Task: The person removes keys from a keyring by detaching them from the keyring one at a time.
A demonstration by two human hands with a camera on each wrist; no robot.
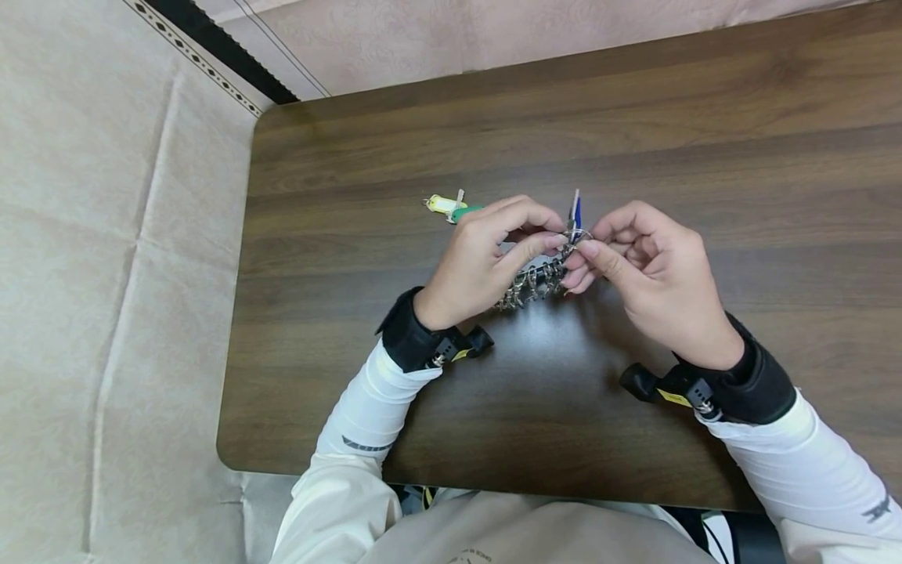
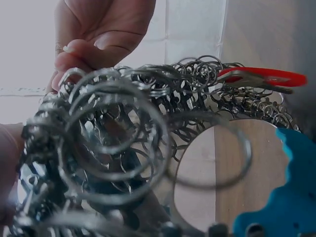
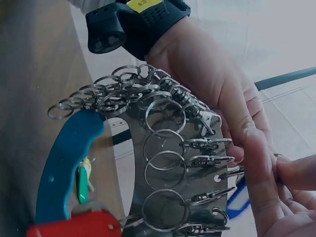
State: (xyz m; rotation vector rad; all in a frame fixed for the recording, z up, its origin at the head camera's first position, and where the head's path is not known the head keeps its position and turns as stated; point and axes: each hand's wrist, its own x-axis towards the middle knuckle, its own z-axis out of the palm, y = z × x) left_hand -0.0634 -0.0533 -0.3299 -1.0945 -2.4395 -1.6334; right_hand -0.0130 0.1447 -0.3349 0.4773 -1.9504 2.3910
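The left hand (image 1: 479,258) and right hand (image 1: 658,274) together pinch a ring (image 1: 579,233) bearing a blue tag (image 1: 577,213) beside a metal rack (image 3: 205,176), with a green tag (image 1: 465,212) on the bench (image 1: 317,352).

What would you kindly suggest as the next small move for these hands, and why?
I'd probably steady the small metal ring with the left hand and let the right hand turn it gently: in the head view both hands seem to pinch it, and the blue tag sits close by, so a slow turn may avoid snagging.
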